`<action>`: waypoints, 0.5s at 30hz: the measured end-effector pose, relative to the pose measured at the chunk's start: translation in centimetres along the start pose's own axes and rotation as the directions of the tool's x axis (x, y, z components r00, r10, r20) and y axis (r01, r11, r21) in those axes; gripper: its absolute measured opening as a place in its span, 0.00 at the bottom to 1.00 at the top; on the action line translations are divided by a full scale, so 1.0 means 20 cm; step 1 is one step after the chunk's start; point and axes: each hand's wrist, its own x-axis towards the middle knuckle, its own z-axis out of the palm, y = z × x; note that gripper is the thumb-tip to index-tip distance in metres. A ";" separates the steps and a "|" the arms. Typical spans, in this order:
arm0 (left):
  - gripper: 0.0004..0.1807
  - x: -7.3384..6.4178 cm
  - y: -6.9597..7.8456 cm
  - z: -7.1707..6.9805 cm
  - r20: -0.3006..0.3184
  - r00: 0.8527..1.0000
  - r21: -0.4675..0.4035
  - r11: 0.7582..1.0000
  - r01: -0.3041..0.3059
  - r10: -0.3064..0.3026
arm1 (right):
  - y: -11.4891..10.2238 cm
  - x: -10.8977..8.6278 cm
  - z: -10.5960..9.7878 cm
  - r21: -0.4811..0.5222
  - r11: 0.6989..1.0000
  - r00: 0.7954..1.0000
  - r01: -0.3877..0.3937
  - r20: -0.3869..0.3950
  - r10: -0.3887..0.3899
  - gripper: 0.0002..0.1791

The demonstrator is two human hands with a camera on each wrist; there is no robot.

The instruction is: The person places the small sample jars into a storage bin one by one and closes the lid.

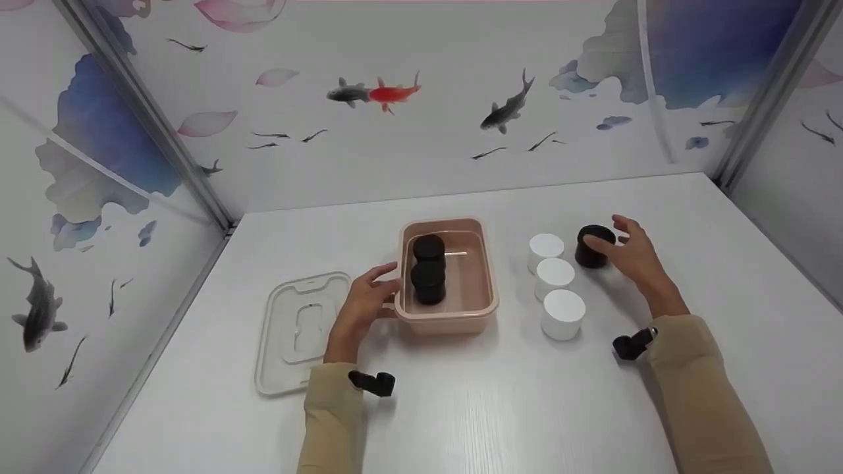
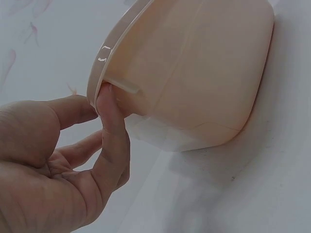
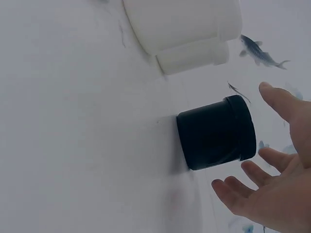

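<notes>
A pink plastic box (image 1: 490,289) stands mid-table with two black lidded jars (image 1: 429,276) inside, at its left side. My left hand (image 1: 364,299) pinches the box's left rim, thumb on the outer edge and a finger tucked under the lip, as the left wrist view shows. On the right side of the table a third black jar (image 3: 214,133) stands upright. Around its lid my right hand (image 1: 635,257) is spread, thumb on one side and fingers on the other, with gaps to the jar in the right wrist view.
Three white lidded jars (image 1: 554,275) stand in a row between the box and the single black jar. A translucent lid (image 1: 273,349) lies flat at the left, partly behind the left forearm. Printed panels (image 1: 448,151) border the table at the back and sides.
</notes>
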 end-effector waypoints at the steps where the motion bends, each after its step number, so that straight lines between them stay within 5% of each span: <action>1: 0.27 0.00 0.00 0.00 0.001 1.000 -0.003 1.000 0.000 0.000 | 0.01 0.00 0.00 0.000 1.000 1.000 -0.007 0.022 0.007 0.57; 7: 0.27 0.00 0.01 0.00 -0.009 1.000 0.003 1.000 0.003 -0.003 | 0.04 0.02 -0.01 -0.010 0.999 0.993 -0.033 0.117 0.034 0.61; 15: 0.27 0.00 0.00 0.00 -0.002 1.000 -0.004 1.000 0.005 -0.005 | 0.05 0.02 0.00 -0.033 0.999 0.987 -0.043 0.151 0.047 0.60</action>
